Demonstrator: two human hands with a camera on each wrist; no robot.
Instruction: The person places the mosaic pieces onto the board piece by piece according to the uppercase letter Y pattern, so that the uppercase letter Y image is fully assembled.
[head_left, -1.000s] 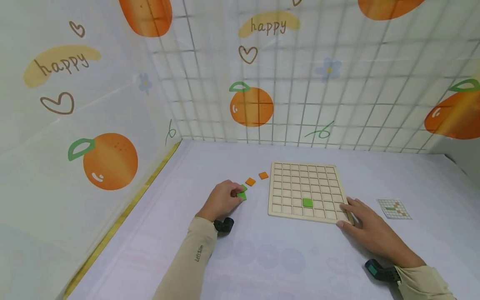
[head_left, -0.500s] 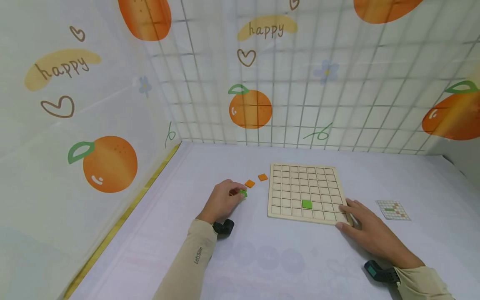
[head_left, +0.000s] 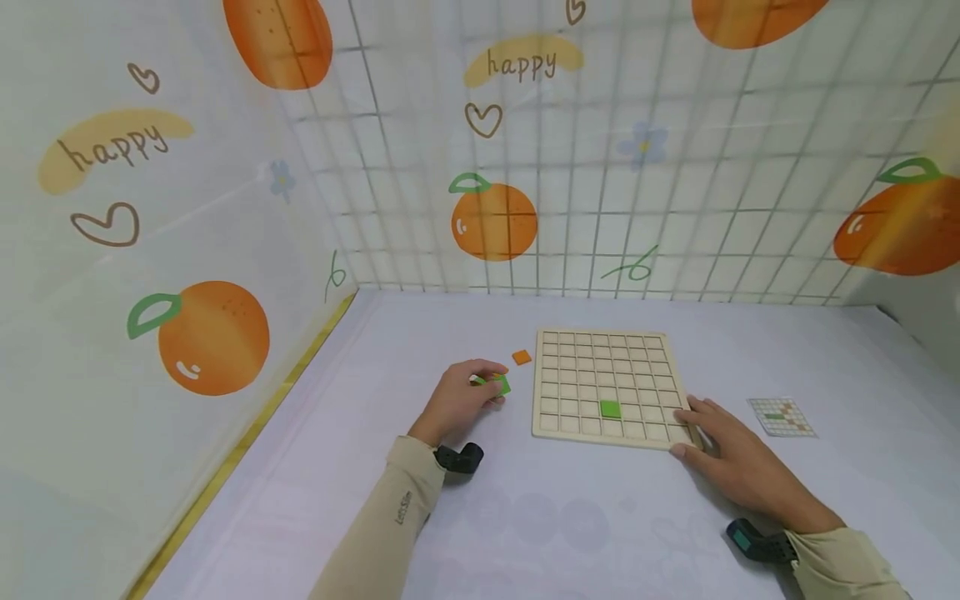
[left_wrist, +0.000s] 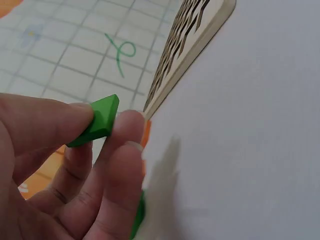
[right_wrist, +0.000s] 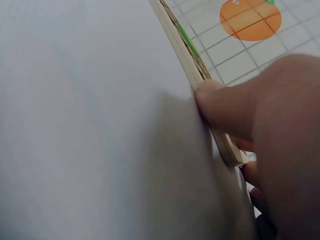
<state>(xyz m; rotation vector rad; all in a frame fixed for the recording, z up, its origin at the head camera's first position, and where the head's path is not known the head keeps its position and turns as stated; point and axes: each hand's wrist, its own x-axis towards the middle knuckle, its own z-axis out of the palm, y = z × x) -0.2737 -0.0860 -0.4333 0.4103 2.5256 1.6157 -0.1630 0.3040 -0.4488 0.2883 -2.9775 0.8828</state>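
My left hand (head_left: 462,398) pinches a green square tile (left_wrist: 102,119) between thumb and fingers, left of the board, tilted in the left wrist view. Another green tile (left_wrist: 138,215) shows partly behind the fingers. One orange tile (head_left: 521,357) lies by the board's left edge; a second is mostly hidden behind the left hand. My right hand (head_left: 731,450) holds the near right corner of the pale wooden grid board (head_left: 570,367), thumb (right_wrist: 225,102) against the front edge and fingers along the right side. A green tile (head_left: 611,409) sits in one cell of the board.
A small printed card (head_left: 782,417) with a grid pattern lies right of the board. The white-covered table (head_left: 570,533) runs back to a grid-lined, orange-printed curtain (head_left: 570,208). A yellow strip (head_left: 247,433) marks the left edge.
My left hand has lifted a green tile and shifted slightly right, now covering most of the nearer orange tile. The right hand stays at the board's corner. The head view has shifted slightly.
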